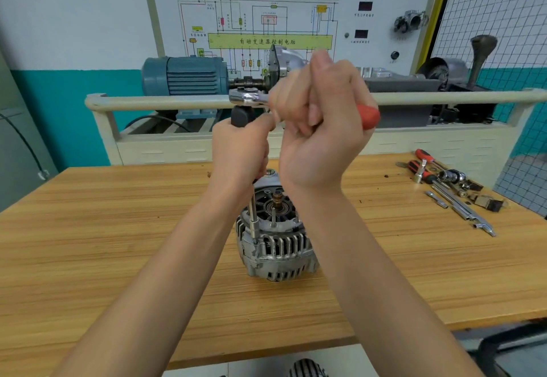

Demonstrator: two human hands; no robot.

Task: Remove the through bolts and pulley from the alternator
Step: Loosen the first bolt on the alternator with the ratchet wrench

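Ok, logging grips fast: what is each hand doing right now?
Left hand: grips the extension bar.
Right hand: grips the ratchet handle.

The right hand (322, 122) hides most of the ratchet handle (368, 117); the pulley under the alternator (275, 237) is unseen.

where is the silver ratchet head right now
In the head view, the silver ratchet head sits centre, above the left hand, just left of the right hand.
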